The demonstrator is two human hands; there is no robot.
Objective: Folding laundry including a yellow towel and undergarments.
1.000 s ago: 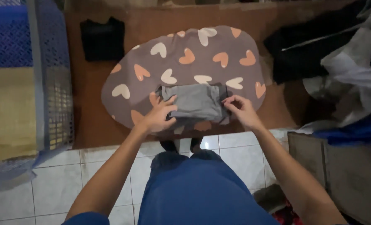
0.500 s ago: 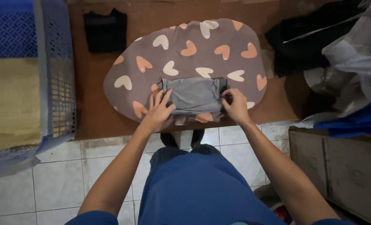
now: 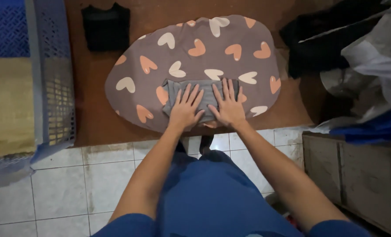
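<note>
A small grey folded cloth (image 3: pixel 206 90) lies on a grey pad printed with pink and cream hearts (image 3: pixel 195 57). My left hand (image 3: pixel 185 109) rests flat on the cloth's left half, fingers spread. Beside it, my right hand (image 3: pixel 227 105) presses flat on the right half, fingers also spread. The two hands nearly touch at the thumbs. Neither hand grips anything. The near edge of the cloth is hidden under my palms.
A folded black garment (image 3: pixel 105 26) lies on the brown surface (image 3: pixel 94 118) at the back left. A blue mesh laundry basket (image 3: pixel 50 87) stands at the left. Piled dark, white and blue clothes (image 3: pixel 358 57) fill the right. A wooden crate (image 3: pixel 358 171) sits lower right on white floor tiles (image 3: pixel 63 184).
Both hands have let go of the cloth's side edges and moved inward onto its top, now lying flat. The cloth looks narrower and flatter than before.
</note>
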